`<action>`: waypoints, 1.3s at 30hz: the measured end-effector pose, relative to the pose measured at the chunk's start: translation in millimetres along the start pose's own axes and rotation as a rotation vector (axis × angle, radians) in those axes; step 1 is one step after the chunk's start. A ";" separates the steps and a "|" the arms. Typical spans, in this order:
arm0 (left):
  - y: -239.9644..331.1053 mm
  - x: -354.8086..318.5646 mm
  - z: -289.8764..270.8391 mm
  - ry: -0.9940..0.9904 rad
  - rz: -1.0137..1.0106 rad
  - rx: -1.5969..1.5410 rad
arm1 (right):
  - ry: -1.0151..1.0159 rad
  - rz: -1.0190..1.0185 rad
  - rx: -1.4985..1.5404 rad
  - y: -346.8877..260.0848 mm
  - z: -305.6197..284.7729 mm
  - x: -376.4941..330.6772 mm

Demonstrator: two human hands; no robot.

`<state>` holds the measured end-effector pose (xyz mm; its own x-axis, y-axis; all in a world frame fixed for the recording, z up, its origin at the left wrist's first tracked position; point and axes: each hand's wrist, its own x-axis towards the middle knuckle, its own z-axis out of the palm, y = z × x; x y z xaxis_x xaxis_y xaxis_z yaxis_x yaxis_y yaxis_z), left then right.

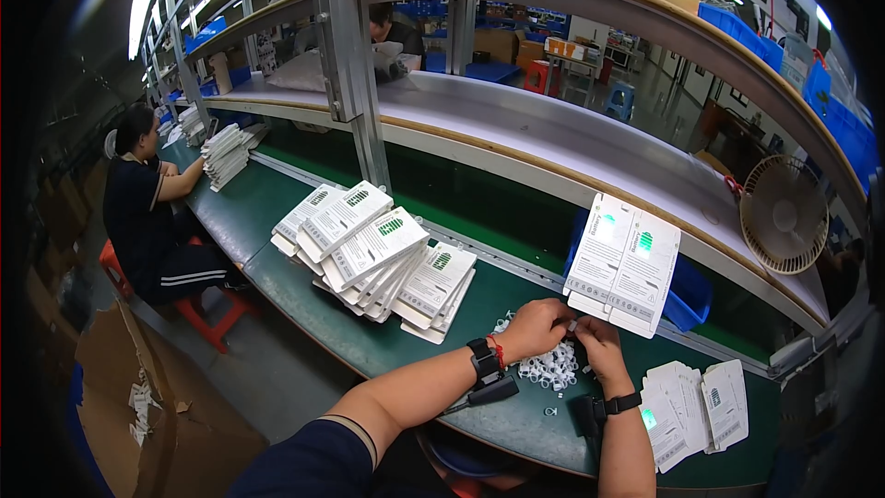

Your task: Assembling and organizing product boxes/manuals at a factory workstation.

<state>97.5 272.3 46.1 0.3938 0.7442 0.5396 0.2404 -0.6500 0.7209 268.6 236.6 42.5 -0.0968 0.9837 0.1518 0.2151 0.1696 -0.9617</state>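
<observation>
My left hand (537,328) and my right hand (600,349) meet over the green table, fingertips close together. Between them is a small white plastic piece (572,326), pinched by both; its exact shape is too small to make out. Just below my hands lies a heap of small white ring-shaped plastic pieces (550,369), partly covered by my left hand. One loose ring (550,411) lies apart, nearer me. Right beyond my fingers, flat white printed cartons (619,263) with green marks are propped against a blue bin (690,295).
Stacked flat white cartons (378,244) spread left of my hands, and more cartons (691,410) lie at the right. A shelf (516,134) runs behind the table, with a fan (784,214) at right. A co-worker (143,194) sits far left. An open cardboard box (152,397) stands lower left.
</observation>
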 end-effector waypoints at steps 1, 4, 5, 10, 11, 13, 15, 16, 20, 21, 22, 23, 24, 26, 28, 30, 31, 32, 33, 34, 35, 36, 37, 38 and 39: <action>-0.7 -0.3 0.4 0.000 0.000 0.000 | -0.001 0.000 -0.004 -1.8 0.8 -0.1; -4.1 -1.4 3.0 -0.004 -0.018 0.013 | -0.004 0.004 -0.020 0.3 0.5 0.8; -4.9 -1.6 3.6 -0.002 -0.019 0.005 | -0.007 0.008 -0.032 1.4 0.2 1.0; -3.8 -3.0 3.5 -0.013 -0.001 -0.005 | -0.002 -0.014 -0.054 -6.0 3.4 -1.3; -2.4 -2.7 3.7 -0.017 0.024 -0.007 | 0.002 -0.021 -0.071 -6.9 2.7 -2.1; -1.6 -2.9 3.6 -0.022 0.049 -0.008 | -0.002 -0.014 -0.090 -6.1 1.5 -1.9; -2.0 -4.0 3.2 -0.022 0.005 -0.003 | -0.008 -0.008 -0.107 -6.1 1.8 -1.3; -2.4 -4.3 3.6 -0.022 0.004 -0.003 | -0.010 -0.007 -0.129 -7.3 2.4 -1.2; -4.9 -4.7 5.9 -0.002 -0.015 -0.011 | 0.006 -0.019 -0.112 -7.2 4.0 -1.2; -5.0 -4.5 6.1 0.003 -0.020 -0.020 | 0.007 -0.020 -0.112 -7.0 4.0 -1.0; -3.0 -4.0 5.5 0.002 -0.019 -0.021 | 0.010 -0.022 -0.105 -6.4 3.7 -1.0; -0.1 -3.3 4.4 -0.002 -0.034 -0.019 | 0.014 -0.024 -0.098 -5.8 3.1 -0.9; 2.2 -2.5 4.0 -0.006 -0.049 -0.017 | 0.016 -0.024 -0.099 -5.1 1.9 -0.7; 3.3 -2.6 3.3 -0.010 -0.061 -0.006 | 0.008 -0.011 -0.089 -4.2 1.8 -0.1; 3.8 -3.0 2.3 -0.013 -0.074 0.007 | -0.004 -0.017 -0.103 -6.3 2.5 0.1; 4.3 -4.2 0.3 -0.029 -0.093 0.036 | -0.018 -0.023 -0.117 -7.2 3.8 -0.1; 4.5 -4.0 0.9 -0.031 -0.091 0.031 | -0.015 -0.030 -0.157 -7.2 2.8 -0.8; 5.0 -3.9 1.4 -0.056 -0.103 0.040 | -0.012 -0.036 -0.198 -7.2 2.0 -1.4; 5.5 -3.8 1.9 -0.080 -0.115 0.048 | -0.008 -0.033 -0.201 -6.1 1.7 -1.9; 8.1 -3.6 1.2 -0.081 -0.111 0.049 | -0.008 -0.035 -0.187 -4.8 2.1 -1.9; 11.0 -4.1 1.1 -0.084 -0.102 0.059 | -0.007 -0.037 -0.173 -3.3 2.2 -1.9; 12.9 -4.5 1.2 -0.088 -0.092 0.068 | -0.003 -0.039 -0.174 -2.0 2.0 -1.9; 13.5 -4.4 0.1 -0.089 -0.087 0.069 | 0.001 -0.041 -0.166 -1.6 2.4 -1.5; 13.4 -4.1 -0.8 -0.088 -0.064 0.121 | 0.007 -0.043 -0.157 -1.0 2.7 -1.1; 13.8 -3.9 -1.6 -0.087 -0.039 0.173 | 0.013 -0.046 -0.158 0.3 2.9 -0.3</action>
<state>97.9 260.7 54.6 0.4548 0.7581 0.4673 0.4028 -0.6431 0.6513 265.9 236.1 41.4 -0.0978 0.9752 0.1985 0.3608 0.2207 -0.9062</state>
